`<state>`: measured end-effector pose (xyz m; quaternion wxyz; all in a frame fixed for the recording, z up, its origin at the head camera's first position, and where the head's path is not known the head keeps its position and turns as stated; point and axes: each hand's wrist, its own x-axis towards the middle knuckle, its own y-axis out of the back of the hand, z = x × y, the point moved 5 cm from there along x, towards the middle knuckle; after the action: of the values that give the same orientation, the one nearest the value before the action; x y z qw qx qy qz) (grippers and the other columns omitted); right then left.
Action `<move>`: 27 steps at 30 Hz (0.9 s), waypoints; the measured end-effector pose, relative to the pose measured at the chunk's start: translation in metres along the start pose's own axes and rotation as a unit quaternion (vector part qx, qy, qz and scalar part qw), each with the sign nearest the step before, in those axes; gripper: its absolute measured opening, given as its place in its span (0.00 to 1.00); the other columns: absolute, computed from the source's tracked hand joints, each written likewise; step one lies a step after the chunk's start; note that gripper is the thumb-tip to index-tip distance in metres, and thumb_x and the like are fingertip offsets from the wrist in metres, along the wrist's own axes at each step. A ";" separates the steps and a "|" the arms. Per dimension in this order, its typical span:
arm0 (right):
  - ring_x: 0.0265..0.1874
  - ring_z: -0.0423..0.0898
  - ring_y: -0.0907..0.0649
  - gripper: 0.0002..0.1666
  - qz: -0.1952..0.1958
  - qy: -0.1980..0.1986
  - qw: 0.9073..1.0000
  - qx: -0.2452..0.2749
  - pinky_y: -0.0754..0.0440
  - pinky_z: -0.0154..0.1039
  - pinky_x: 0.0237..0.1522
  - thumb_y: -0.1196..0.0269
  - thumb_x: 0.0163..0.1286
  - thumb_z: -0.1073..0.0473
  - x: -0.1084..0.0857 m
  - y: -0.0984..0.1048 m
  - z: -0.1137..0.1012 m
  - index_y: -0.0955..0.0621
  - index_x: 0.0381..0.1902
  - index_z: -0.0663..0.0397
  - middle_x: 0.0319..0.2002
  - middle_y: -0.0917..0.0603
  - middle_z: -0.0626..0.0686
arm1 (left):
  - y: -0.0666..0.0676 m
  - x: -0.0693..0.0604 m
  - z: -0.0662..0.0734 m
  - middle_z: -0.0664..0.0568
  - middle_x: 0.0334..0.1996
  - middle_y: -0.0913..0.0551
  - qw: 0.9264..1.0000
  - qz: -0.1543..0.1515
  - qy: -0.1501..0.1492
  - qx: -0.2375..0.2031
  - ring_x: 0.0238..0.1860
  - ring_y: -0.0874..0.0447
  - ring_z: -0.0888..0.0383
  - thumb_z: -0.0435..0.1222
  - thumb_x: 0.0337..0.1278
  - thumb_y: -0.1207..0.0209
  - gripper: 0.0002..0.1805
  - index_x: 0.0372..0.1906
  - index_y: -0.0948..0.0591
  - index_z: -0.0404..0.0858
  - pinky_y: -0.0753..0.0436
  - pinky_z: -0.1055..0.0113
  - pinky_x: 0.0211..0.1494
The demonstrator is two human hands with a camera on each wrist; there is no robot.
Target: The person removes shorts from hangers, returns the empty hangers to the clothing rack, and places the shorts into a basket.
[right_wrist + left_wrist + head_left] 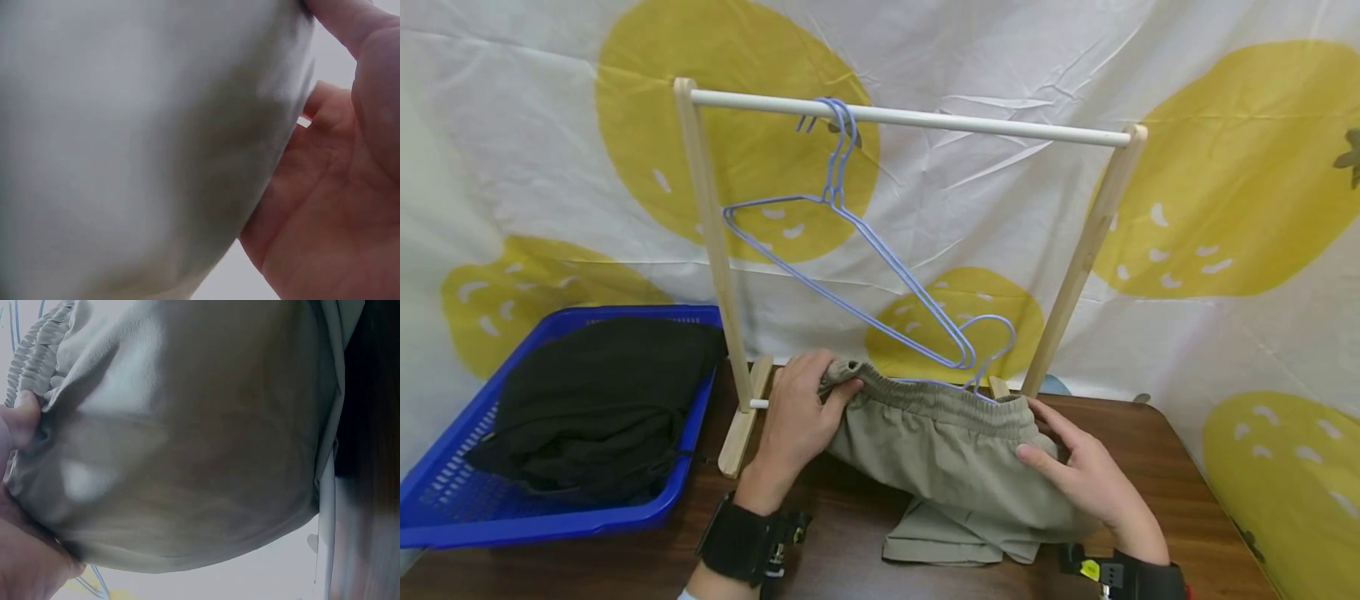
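Observation:
Grey-green pants [955, 467] with a gathered elastic waistband [936, 400] are held up above the table, their lower part folded on it. My left hand [801, 408] grips the waistband's left end, the thumb in front. At the other end my right hand [1086, 467] holds the waistband between thumb and fingers; the fingertips are partly hidden behind the cloth. A blue hanger [1000, 321] shows its hook above the waistband, while most of its body is hidden by the pants. Cloth fills much of both wrist views, beside the left thumb [26, 415] and the right palm [319, 206].
A wooden rack [1078, 267] with a white rail [940, 121] stands behind the pants. Two blue hangers [887, 250] hang from it. On the left, a blue basket [572, 525] holds folded black clothing [602, 408]. A patterned curtain backs the brown table [1157, 467].

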<state>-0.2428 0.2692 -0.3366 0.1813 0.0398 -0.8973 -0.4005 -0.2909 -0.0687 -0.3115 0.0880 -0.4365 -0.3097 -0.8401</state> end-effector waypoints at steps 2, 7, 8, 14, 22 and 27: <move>0.59 0.58 0.18 0.38 -0.005 0.003 1.000 0.001 0.19 0.51 0.56 0.36 0.76 0.55 0.000 -0.002 0.001 0.33 0.77 0.62 0.60 0.16 0.59 | 0.000 0.000 0.001 0.46 0.36 0.17 1.000 -0.001 -0.005 -0.008 0.40 0.19 0.44 0.36 0.56 0.27 0.12 0.39 0.19 0.39 0.26 0.49 0.46; 0.51 0.44 0.15 0.31 -0.011 0.007 1.000 0.028 0.17 0.39 0.49 0.35 0.75 0.56 0.000 -0.004 0.003 0.26 0.72 0.62 0.57 0.14 0.56 | -0.001 0.001 0.002 0.46 0.36 0.18 0.999 0.001 -0.018 -0.027 0.42 0.19 0.45 0.32 0.57 0.28 0.10 0.40 0.19 0.39 0.25 0.45 0.52; 0.49 0.40 0.15 0.29 -0.013 0.010 0.999 0.039 0.17 0.38 0.47 0.35 0.75 0.57 0.000 -0.004 0.003 0.24 0.70 0.62 0.56 0.13 0.56 | 0.000 0.001 0.002 0.46 0.36 0.18 0.999 0.002 -0.020 -0.030 0.41 0.19 0.45 0.31 0.57 0.29 0.10 0.40 0.19 0.39 0.25 0.45 0.52; 0.23 0.31 0.28 0.08 -0.032 0.016 0.997 0.069 0.27 0.33 0.27 0.38 0.77 0.60 0.001 -0.008 0.003 0.16 0.35 0.53 0.24 0.25 0.41 | -0.001 0.002 0.001 0.46 0.37 0.19 0.999 -0.002 -0.008 -0.046 0.41 0.22 0.45 0.31 0.61 0.31 0.08 0.42 0.18 0.39 0.27 0.46 0.53; 0.43 0.32 0.17 0.13 -0.001 0.007 1.000 0.011 0.18 0.36 0.45 0.40 0.78 0.61 0.000 -0.003 0.004 0.11 0.51 0.57 0.47 0.10 0.54 | -0.006 -0.001 -0.003 0.44 0.41 0.24 0.998 -0.035 0.018 -0.054 0.41 0.27 0.47 0.35 0.66 0.33 0.11 0.50 0.19 0.37 0.28 0.49 0.48; 0.44 0.31 0.17 0.13 0.016 0.008 1.000 0.008 0.18 0.35 0.45 0.40 0.77 0.63 -0.001 0.000 0.005 0.12 0.52 0.60 0.47 0.10 0.55 | -0.008 -0.001 -0.005 0.42 0.46 0.24 0.996 -0.054 0.029 -0.065 0.45 0.26 0.48 0.37 0.70 0.36 0.13 0.54 0.19 0.38 0.24 0.52 0.46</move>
<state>-0.2431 0.2729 -0.3396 0.1948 0.0299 -0.8994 -0.3901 -0.2967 -0.0658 -0.3180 0.0228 -0.3997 -0.2744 -0.8743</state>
